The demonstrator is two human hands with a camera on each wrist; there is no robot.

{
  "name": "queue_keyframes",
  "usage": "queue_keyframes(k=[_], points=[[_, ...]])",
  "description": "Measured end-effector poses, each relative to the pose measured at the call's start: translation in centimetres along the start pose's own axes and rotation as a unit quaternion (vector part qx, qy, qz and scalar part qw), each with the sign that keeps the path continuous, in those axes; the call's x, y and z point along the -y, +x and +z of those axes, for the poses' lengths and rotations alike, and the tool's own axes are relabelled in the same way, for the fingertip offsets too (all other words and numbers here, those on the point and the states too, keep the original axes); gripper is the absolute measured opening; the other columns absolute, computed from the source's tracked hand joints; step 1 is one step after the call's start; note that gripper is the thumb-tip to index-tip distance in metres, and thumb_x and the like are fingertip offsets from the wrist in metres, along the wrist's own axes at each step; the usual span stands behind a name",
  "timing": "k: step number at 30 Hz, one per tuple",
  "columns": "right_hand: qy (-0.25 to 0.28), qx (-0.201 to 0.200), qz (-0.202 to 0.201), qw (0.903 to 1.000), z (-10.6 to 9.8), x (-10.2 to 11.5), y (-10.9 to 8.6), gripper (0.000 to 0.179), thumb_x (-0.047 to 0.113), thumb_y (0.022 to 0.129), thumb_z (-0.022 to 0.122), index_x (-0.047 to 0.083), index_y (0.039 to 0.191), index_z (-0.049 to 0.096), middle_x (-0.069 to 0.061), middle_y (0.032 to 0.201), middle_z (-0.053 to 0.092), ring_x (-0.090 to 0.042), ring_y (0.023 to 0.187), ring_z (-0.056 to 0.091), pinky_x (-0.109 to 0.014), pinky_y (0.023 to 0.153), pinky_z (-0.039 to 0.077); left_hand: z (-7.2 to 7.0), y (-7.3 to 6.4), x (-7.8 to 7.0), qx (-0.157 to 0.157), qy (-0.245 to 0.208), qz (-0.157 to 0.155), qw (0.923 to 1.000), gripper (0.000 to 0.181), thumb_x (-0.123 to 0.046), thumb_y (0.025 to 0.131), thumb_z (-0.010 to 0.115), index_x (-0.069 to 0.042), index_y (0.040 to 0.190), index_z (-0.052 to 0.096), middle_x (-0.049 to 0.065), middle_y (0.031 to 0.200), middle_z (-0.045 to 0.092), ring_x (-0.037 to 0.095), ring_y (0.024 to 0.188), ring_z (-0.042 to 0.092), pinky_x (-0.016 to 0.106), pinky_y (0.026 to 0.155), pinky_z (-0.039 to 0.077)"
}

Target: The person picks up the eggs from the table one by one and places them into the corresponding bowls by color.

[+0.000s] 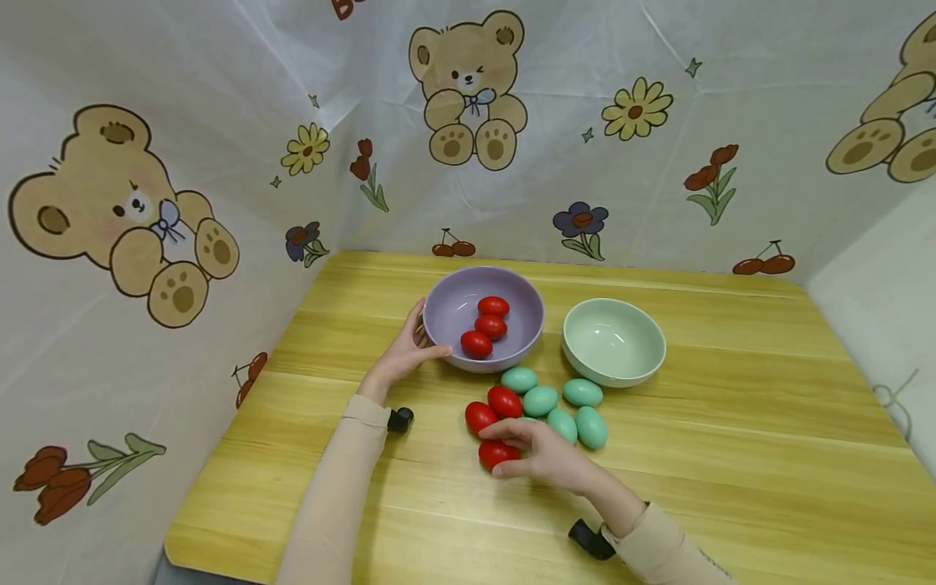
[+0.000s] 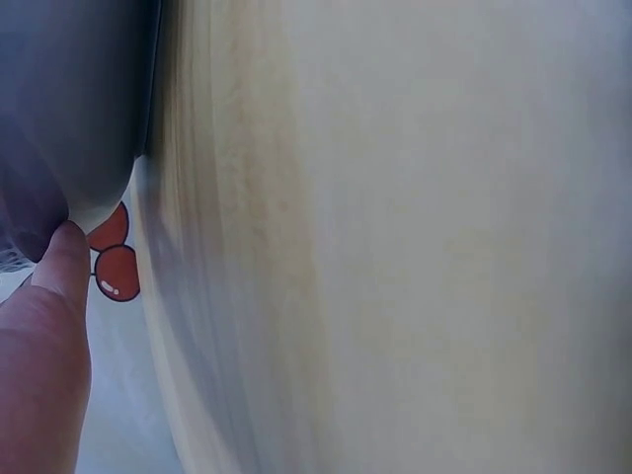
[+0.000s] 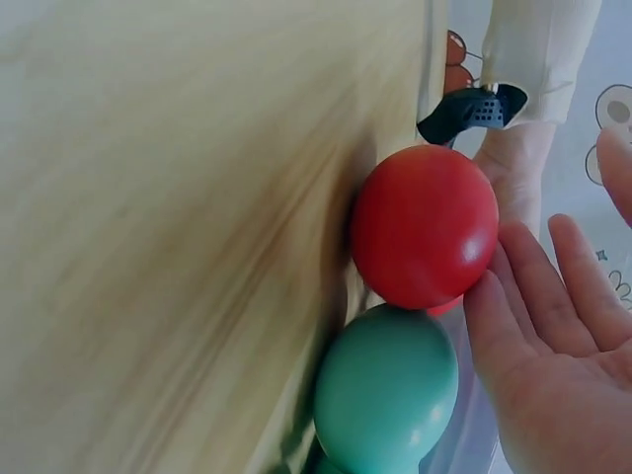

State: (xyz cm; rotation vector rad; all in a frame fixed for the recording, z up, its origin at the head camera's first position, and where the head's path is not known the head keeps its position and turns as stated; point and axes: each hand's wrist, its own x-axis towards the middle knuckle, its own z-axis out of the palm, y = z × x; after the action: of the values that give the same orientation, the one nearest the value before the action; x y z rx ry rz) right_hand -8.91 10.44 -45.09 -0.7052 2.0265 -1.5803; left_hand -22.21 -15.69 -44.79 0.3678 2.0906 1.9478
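Near the middle of the head view, toward the lower part of the frame, the person's right hand reaches over a glossy red egg-shaped piece lying on the pale yellow wood-grain bench. Its fingers are spread, with the thumb and fingertips on either side of that piece; whether they touch it cannot be told. Just above and left of these fingertips lie two more red egg-shaped pieces, and right of them a cluster of mint-green egg-shaped pieces, five plainly visible, with a sliver of green showing beside the right hand. Higher up, slightly right of centre, stands a round, shiny pale green bowl. Left of it, at the centre, a round lavender bowl holds three red egg-shaped pieces in a slanting row. At that bowl's left side, the left hand lies against the outer wall, thumb and fingers spread apart. Low in the right wrist view, a green piece sits right below the red one. Both beige sleeves enter from the bottom, a black wrist device near each cuff. Across the top hangs a white sheet printed with teddy bears, flowers and cherries.
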Motion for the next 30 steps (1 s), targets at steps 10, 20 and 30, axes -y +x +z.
queue_keyframes(k=[10, 20, 30], points=[[-0.057, -0.009, -0.003, 0.9983, 0.7, -0.1, -0.4, 0.037, 0.008, 0.081, 0.072, 0.009, 0.117, 0.062, 0.001, 0.115, 0.06, -0.019, 0.113, 0.05, -0.033, 0.101, 0.036, -0.1, 0.1, 0.0, -0.003, 0.001, -0.002, 1.0, 0.103, -0.001, 0.078, 0.072, -0.011, 0.149, -0.002, 0.015, 0.153, 0.003, 0.03, 0.138, 0.011, 0.035, 0.109, 0.019], [-0.093, 0.036, 0.0, 0.995, 1.6, -1.1, -0.6, 0.043, 0.008, 0.078, 0.073, 0.014, 0.119, 0.062, 0.006, 0.118, 0.058, -0.016, 0.111, 0.048, -0.036, 0.099, 0.036, 0.0, -0.1, -0.1, -0.003, 0.002, -0.009, 1.0, 0.103, -0.002, 0.078, 0.073, -0.013, 0.149, -0.002, 0.014, 0.153, 0.003, 0.029, 0.138, 0.011, 0.032, 0.109, 0.02], [-0.11, 0.055, 0.021, 0.9922, 2.1, -1.4, -1.0, 0.047, 0.013, 0.078, 0.074, 0.021, 0.122, 0.059, 0.011, 0.118, 0.056, -0.012, 0.106, 0.048, -0.035, 0.094, 0.039, 0.0, -0.1, 0.1, 0.003, -0.003, -0.005, 1.0, 0.104, -0.001, 0.079, 0.072, -0.012, 0.149, -0.003, 0.015, 0.153, 0.001, 0.03, 0.138, 0.01, 0.034, 0.109, 0.018]])
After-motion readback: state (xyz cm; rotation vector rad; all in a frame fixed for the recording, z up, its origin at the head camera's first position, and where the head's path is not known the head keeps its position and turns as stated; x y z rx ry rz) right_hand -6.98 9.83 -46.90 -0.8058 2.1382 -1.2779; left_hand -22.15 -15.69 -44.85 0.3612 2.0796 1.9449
